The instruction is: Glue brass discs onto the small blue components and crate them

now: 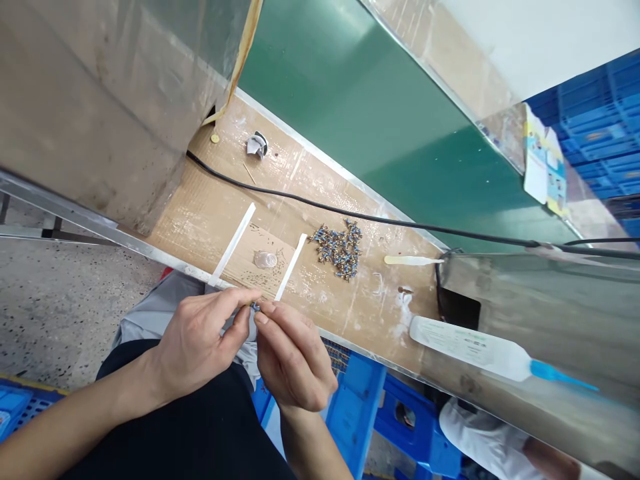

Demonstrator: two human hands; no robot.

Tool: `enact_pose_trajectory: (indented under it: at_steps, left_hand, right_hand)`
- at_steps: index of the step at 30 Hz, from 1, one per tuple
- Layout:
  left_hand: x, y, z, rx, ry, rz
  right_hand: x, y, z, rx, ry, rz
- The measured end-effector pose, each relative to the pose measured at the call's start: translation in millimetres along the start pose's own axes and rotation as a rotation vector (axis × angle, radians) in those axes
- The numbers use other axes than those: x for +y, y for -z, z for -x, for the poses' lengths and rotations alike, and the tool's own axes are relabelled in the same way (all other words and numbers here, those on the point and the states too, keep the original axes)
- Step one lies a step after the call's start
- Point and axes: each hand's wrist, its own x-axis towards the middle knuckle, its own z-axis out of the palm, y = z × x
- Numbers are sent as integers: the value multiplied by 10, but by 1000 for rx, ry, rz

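In front of my body, just off the table's near edge, my two hands meet at the fingertips. My right hand [295, 353] pinches a small blue and metal part [255, 307], mostly hidden by the fingers. My left hand [205, 333] has its thumb and index finger closed in at the same part; whatever tiny thing they hold is hidden. Beyond the hands, tiny dark pieces [257, 232] lie scattered on a cardboard patch around a small clear plastic cup [265, 259]. Right of it is a pile of blue and brass-coloured small parts [337, 248].
White tape strips [233, 244] flank the patch. A black cable [300, 199] crosses the table. A white bottle with blue nozzle [470, 347] and a pale flat stick [411, 260] lie right. A green panel [350, 100] stands behind; a person's sleeve [485, 440] shows lower right.
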Motion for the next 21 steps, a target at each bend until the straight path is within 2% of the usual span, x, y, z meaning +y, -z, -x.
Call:
enact_pose_trajectory:
  at_steps: [9,16,18,21]
  left_hand:
    - [38,1,-8,24,53,6]
    - [-3,-28,25,42,103,35]
    - [-8,-25,23,40,114,46]
    - [-28,-16,11,18,141,77]
  right_hand:
    - [-22,-8,11,-11,34,-38]
    - [5,-27,-27,-26,7,-129]
    - [27,-12,-64,-33,-66,-183]
    - [80,-6,-124,-58,-306,-242]
